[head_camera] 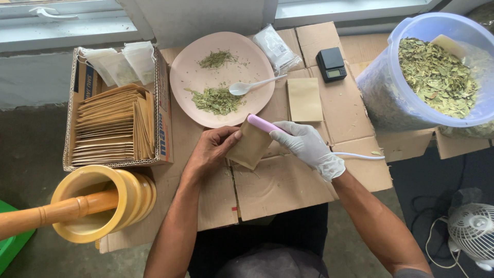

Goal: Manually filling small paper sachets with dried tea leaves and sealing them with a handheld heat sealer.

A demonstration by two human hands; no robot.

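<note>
My bare left hand (211, 149) pinches a small brown paper pouch (250, 146) by its left edge, holding it just above the flattened cardboard (278, 185). My right hand (309, 146), in a white glove, grips a pink handheld sealer (263, 124) whose tip meets the pouch's upper corner. A white cord (357, 155) trails from it to the right. Just beyond stands a pink plate (190, 67) with two small heaps of dried green leaves (216, 99) and a white plastic spoon (252, 85).
A cardboard box (163, 128) of brown pouches and white bags sits at left, a yellow mortar (108, 203) with wooden pestle (46, 213) below it. A spare pouch (304, 99), small black scale (331, 64), clear bag (278, 49), tub of leaves (437, 72) and white fan (471, 231) lie right.
</note>
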